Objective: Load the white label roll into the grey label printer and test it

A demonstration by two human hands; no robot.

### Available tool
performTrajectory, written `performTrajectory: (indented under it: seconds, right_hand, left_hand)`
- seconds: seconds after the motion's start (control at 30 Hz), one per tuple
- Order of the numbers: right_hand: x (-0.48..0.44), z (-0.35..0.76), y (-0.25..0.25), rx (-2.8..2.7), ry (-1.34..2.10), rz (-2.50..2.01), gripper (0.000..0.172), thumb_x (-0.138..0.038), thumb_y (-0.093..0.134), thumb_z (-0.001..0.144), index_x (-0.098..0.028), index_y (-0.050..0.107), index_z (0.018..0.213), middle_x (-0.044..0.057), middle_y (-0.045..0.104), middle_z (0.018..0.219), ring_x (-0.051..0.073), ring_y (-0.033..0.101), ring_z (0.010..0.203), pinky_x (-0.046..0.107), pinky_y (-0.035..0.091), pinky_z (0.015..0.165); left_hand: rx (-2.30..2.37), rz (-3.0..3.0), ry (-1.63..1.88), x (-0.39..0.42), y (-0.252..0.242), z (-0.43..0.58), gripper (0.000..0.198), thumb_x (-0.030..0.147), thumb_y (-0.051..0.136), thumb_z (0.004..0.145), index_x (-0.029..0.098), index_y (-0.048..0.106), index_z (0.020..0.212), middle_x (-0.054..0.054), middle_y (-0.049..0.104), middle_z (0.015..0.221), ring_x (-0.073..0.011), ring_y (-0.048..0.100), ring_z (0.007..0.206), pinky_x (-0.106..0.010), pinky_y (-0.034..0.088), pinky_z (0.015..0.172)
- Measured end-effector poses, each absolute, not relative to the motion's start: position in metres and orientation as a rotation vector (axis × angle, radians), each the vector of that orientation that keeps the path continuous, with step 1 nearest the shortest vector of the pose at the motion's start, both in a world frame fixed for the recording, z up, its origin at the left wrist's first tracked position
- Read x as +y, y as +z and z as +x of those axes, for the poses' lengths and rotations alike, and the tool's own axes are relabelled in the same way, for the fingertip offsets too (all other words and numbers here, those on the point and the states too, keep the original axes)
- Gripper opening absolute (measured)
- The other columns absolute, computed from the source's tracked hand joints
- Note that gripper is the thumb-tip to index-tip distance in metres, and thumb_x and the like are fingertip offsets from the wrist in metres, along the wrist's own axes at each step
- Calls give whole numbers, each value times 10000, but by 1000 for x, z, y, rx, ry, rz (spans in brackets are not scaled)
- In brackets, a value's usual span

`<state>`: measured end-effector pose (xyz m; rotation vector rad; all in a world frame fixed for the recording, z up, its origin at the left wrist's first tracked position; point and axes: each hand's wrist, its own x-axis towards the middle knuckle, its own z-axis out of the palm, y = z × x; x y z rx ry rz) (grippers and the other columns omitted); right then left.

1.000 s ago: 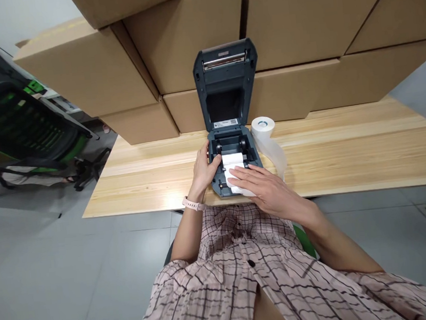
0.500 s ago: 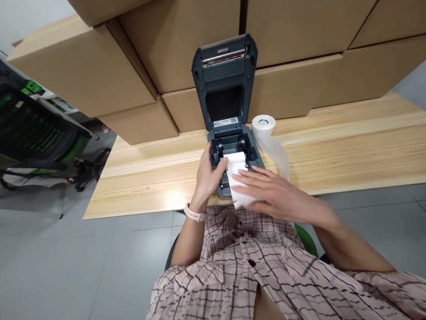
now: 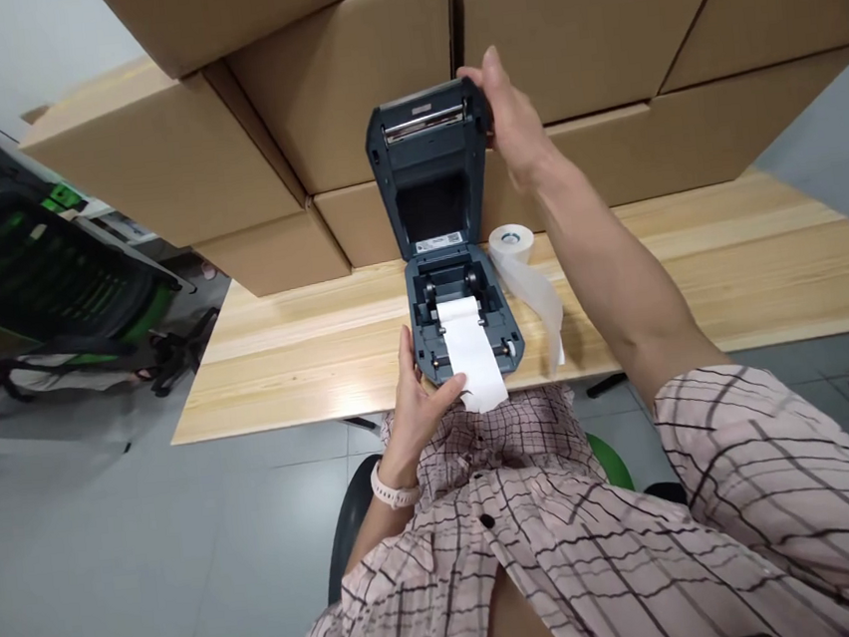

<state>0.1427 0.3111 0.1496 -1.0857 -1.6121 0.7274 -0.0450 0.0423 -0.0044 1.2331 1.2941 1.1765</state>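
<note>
A dark grey label printer (image 3: 427, 343) stands open at the near edge of a wooden table (image 3: 690, 273). Its lid (image 3: 430, 173) is raised upright. A white paper strip (image 3: 471, 354) runs out of the printer's bay and hangs over its front. My left hand (image 3: 418, 404) pinches the near end of that strip at the printer's front left corner. My right hand (image 3: 514, 115) is raised and grips the lid's top right corner. A second white paper roll (image 3: 513, 242) stands on the table just right of the printer, with a loose tail trailing toward me.
Large cardboard boxes (image 3: 592, 32) are stacked along the back of the table, right behind the printer. A black and green office chair (image 3: 51, 264) stands on the grey tiled floor at the left. My checked shirt fills the lower part of the view.
My right hand left the paper strip and rose to the lid's top right corner. My left hand slid from the printer's left side to the strip's near end, which is now pulled out longer.
</note>
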Motion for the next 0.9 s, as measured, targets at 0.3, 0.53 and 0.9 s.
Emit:
performTrajectory:
  seconds: [0.3, 0.53, 0.9]
  right_hand:
    - [147, 167, 65, -1799, 52, -828, 640, -540, 168, 1137, -227, 681, 1356, 78, 731, 1360, 230, 663, 1342, 481, 526, 1184]
    - [85, 172, 8, -2047, 186, -962, 546, -349, 264, 1102, -224, 716, 1380, 67, 695, 1485, 270, 564, 1490, 550, 487, 1229]
    - [81, 149, -6, -1831, 262, -1107, 647, -322, 154, 1077, -234, 752, 1307, 89, 741, 1399, 301, 565, 1485, 612, 434, 1256]
  left_hand:
    - [1291, 1333, 1282, 41, -13, -58, 1095, 735, 696, 871, 480, 28, 1701, -61, 167, 1822, -357, 253, 1670, -527, 352, 1322]
    - [1286, 1322, 1379, 62, 2, -52, 954, 688, 643, 928, 442, 139, 1699, -29, 228, 1803, -357, 165, 1692, -522, 240, 1372]
    - [1328, 1356, 1340, 63, -4, -36, 932, 566, 680, 949, 374, 152, 1692, -60, 279, 1776, -333, 257, 1664, -474, 288, 1362]
